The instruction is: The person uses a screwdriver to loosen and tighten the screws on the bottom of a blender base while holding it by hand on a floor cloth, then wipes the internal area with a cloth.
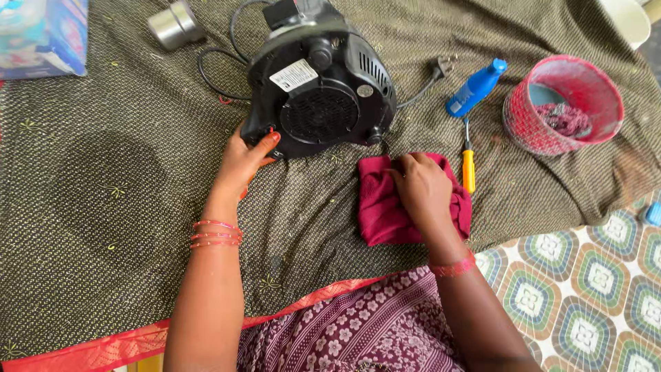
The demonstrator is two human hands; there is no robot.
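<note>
Head camera looks straight down at a dark olive woven cloth with small yellow sprigs and a red border (124,207), spread over the floor. At its middle, toward twelve o'clock, a black plastic appliance base with round vent grille and white label (320,83) lies tipped on its side, underside facing up, its black power cord (413,93) trailing to three o'clock. The left hand (241,162) curls around the base's lower rim at seven o'clock, fingers closed on it, steadying it. The right hand (423,189) presses flat, fingers partly bent, on a folded maroon soft cloth (382,207) lying at five o'clock of the base; the cloth has not been lifted to the base. Judging by this, wiping looks barely begun. A yellow-handled screwdriver (468,165) and a blue plastic bottle (475,88) lie at three o'clock, beside a round red mesh basket (533,127). A shiny steel cup (175,24) rests at eleven o'clock.
</note>
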